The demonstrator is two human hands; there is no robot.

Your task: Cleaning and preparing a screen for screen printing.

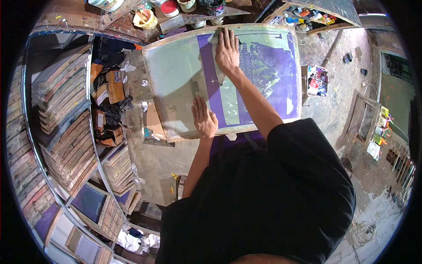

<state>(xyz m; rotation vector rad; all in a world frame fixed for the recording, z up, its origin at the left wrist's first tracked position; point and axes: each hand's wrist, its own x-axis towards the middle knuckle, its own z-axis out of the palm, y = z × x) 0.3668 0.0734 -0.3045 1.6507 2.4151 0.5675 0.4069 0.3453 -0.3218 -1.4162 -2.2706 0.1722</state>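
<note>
A large wood-framed printing screen [178, 72] lies in front of me, with purple areas, pale green areas and a mountain design bearing writing on its right part. My left hand [204, 120] rests palm down near the screen's front edge, fingers extended, with nothing in it. Farther up, my right hand [228, 51] lies flat by the far edge, on a pale strip beside the purple band. Its fingers point away from me, and no object shows in it. Whatever is beneath the two palms is hidden.
Paint tubs, one with a red lid [169, 7], stand on a wooden bench [122, 19] beyond the screen. Stacked wooden frames [66, 155] fill racks at left. A box of bottles [317, 81] is at right. Cardboard boxes [114, 87] and scraps lie on the floor.
</note>
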